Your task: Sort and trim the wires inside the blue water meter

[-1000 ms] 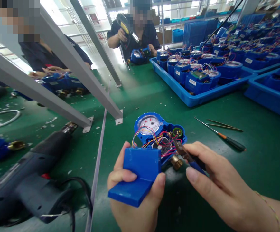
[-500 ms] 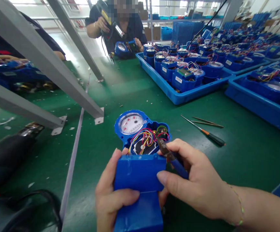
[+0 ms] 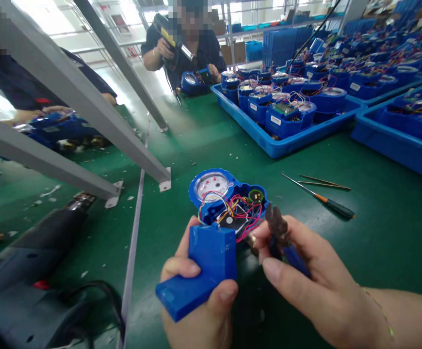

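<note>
My left hand (image 3: 202, 327) is closed around the bent blue cover (image 3: 209, 254) of a water meter. The meter's blue housing (image 3: 205, 211) rests just beyond it, with a round dial (image 3: 211, 186) and an open compartment. Red, yellow, white and black wires (image 3: 235, 206) loop out beside a round green-rimmed part (image 3: 255, 196). My right hand (image 3: 316, 281) grips blue-handled cutting pliers (image 3: 278, 225), jaws pointing up, at the right side of the housing and apart from the wires. Its fingertips are close to the wires' lower end; whether they touch is unclear.
Blue trays (image 3: 269, 145) of wired meters stand at right. A screwdriver (image 3: 327, 201) and tweezers (image 3: 327, 184) lie on the green table. A heat gun (image 3: 40, 257) lies at left beside grey metal posts (image 3: 123, 131). Two co-workers (image 3: 192, 48) sit across, one holding a heat gun.
The pliers have drawn back from the compartment to the right, and their jaws now point up. The cover has turned in my left hand. Wires now spill over the housing's near right edge.
</note>
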A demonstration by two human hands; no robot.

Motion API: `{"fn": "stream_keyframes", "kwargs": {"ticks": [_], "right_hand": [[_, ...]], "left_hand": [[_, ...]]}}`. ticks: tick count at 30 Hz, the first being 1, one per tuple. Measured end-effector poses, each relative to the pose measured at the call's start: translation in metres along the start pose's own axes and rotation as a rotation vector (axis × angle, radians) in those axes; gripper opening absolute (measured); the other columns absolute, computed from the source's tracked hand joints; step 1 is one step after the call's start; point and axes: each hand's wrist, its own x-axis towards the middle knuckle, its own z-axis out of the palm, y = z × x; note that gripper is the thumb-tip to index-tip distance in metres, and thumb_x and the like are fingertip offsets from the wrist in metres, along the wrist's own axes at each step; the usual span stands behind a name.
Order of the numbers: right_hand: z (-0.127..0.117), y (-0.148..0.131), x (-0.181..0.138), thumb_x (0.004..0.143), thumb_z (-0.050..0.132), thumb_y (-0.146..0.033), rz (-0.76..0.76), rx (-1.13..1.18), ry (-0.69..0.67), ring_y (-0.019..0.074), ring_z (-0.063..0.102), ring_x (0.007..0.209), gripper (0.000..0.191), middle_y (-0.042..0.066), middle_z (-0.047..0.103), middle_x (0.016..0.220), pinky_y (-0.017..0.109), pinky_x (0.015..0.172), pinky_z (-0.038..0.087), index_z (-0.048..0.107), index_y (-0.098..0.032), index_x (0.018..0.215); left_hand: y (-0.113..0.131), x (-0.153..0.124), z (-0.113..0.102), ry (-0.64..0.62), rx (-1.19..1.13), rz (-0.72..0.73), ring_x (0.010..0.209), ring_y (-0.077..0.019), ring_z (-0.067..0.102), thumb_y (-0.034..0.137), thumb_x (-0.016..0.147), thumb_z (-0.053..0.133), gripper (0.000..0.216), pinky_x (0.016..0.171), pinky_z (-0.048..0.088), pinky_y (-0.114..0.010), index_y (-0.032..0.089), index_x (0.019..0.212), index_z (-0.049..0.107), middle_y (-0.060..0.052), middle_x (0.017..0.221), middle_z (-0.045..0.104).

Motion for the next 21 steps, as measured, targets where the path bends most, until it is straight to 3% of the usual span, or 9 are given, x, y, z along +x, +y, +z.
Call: {"fn": "stream_keyframes", "kwargs": {"ticks": [4,7,9,11,12,13,15,18,21], "right_hand": [[0.004,0.008,0.004,0.094,0.064,-0.029,0.106,0.219,0.011,0.0111,0.054,0.087,0.019,-0.003,0.058,0.097,0.021,0.076,0.047,0.056,-0.030,0.111],[0.006,0.011,0.011,0.091,0.067,-0.024,0.055,0.348,0.038,0.0091,0.055,0.087,0.019,-0.003,0.060,0.102,0.019,0.077,0.048,0.056,-0.028,0.106],[0.004,0.011,0.015,0.091,0.067,-0.020,0.019,0.378,0.051,0.0082,0.057,0.088,0.017,-0.003,0.062,0.103,0.018,0.079,0.048,0.057,-0.026,0.103],[0.002,0.012,0.019,0.091,0.067,-0.018,0.005,0.403,0.051,0.0077,0.058,0.086,0.016,-0.003,0.063,0.100,0.018,0.079,0.048,0.057,-0.025,0.101],[0.000,0.012,0.021,0.090,0.068,-0.018,0.005,0.417,0.051,0.0076,0.058,0.085,0.016,-0.003,0.063,0.098,0.018,0.078,0.048,0.057,-0.024,0.101],[-0.001,0.012,0.022,0.089,0.068,-0.018,0.013,0.426,0.053,0.0075,0.057,0.083,0.017,-0.003,0.063,0.096,0.018,0.076,0.048,0.057,-0.024,0.101],[-0.002,0.012,0.024,0.087,0.070,-0.016,0.034,0.423,0.054,0.0069,0.056,0.079,0.020,-0.003,0.062,0.093,0.016,0.073,0.048,0.057,-0.023,0.100],[-0.002,0.010,0.025,0.083,0.071,-0.012,0.042,0.349,0.003,0.0061,0.054,0.076,0.021,-0.004,0.059,0.087,0.015,0.070,0.046,0.057,-0.021,0.096],[-0.001,0.007,0.021,0.083,0.068,-0.012,0.033,0.285,-0.087,0.0077,0.052,0.074,0.020,-0.003,0.057,0.086,0.017,0.069,0.047,0.056,-0.020,0.097]], "left_hand": [[0.000,-0.009,0.006,0.003,-0.067,-0.077,0.129,-0.0266,0.054,0.031,0.058,0.092,0.051,0.096,0.051,-0.031,0.022,0.082,0.049,-0.003,0.144,0.053],[0.003,-0.013,0.007,-0.016,0.048,-0.111,0.134,-0.0267,0.048,0.037,0.052,0.094,0.052,0.098,0.048,-0.028,0.023,0.081,0.054,0.002,0.149,0.047],[0.004,-0.005,0.001,-0.056,0.103,-0.135,0.133,-0.0297,0.048,0.047,0.038,0.096,0.060,0.095,0.050,-0.028,0.023,0.079,0.059,0.003,0.148,0.049],[0.004,0.009,-0.006,-0.079,0.087,-0.182,0.116,-0.0309,0.061,0.055,0.030,0.094,0.064,0.081,0.056,-0.029,0.022,0.072,0.060,0.000,0.129,0.064],[0.004,0.016,-0.009,-0.069,0.075,-0.215,0.101,-0.0284,0.067,0.058,0.037,0.093,0.059,0.072,0.057,-0.029,0.022,0.070,0.059,-0.002,0.111,0.071],[0.006,0.021,-0.011,-0.053,0.071,-0.238,0.087,-0.0247,0.069,0.058,0.048,0.089,0.052,0.065,0.056,-0.028,0.022,0.070,0.058,-0.002,0.094,0.073],[0.011,0.025,-0.012,0.021,0.105,-0.286,0.080,-0.0205,0.068,0.053,0.060,0.085,0.045,0.065,0.057,-0.028,0.026,0.086,0.059,0.001,0.089,0.071],[0.022,0.018,-0.011,-0.022,0.359,-0.377,0.085,-0.0181,0.068,0.038,0.052,0.092,0.066,0.069,0.057,-0.023,0.027,0.106,0.055,0.001,0.100,0.068],[0.028,0.012,-0.012,-0.152,0.539,-0.424,0.083,-0.0190,0.067,0.035,0.050,0.094,0.063,0.067,0.056,-0.023,0.022,0.097,0.054,-0.002,0.095,0.067]]}}
